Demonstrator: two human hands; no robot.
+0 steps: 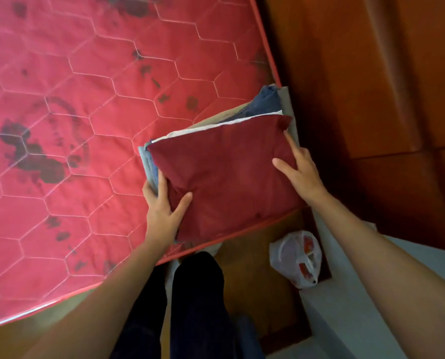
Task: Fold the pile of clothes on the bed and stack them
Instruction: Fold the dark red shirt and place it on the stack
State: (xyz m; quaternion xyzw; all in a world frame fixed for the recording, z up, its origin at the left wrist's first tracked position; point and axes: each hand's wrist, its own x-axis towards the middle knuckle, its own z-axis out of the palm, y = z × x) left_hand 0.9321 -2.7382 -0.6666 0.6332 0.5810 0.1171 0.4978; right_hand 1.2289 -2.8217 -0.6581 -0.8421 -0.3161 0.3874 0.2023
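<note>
Stack of folded clothes (224,174), dark red piece on top, at the corner of the pink quilted mattress (73,112) | left hand (161,208) grips stack's near-left edge, thumb on top | right hand (297,169) rests on right side, fingers straight | white plastic bag (296,257) on floor

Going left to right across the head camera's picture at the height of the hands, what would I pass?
Stained red mattress → left hand gripping the stack's left edge → folded maroon cloth topping the stack of clothes → right hand, fingers straight, against the stack's right edge → brown wooden panel.
</note>
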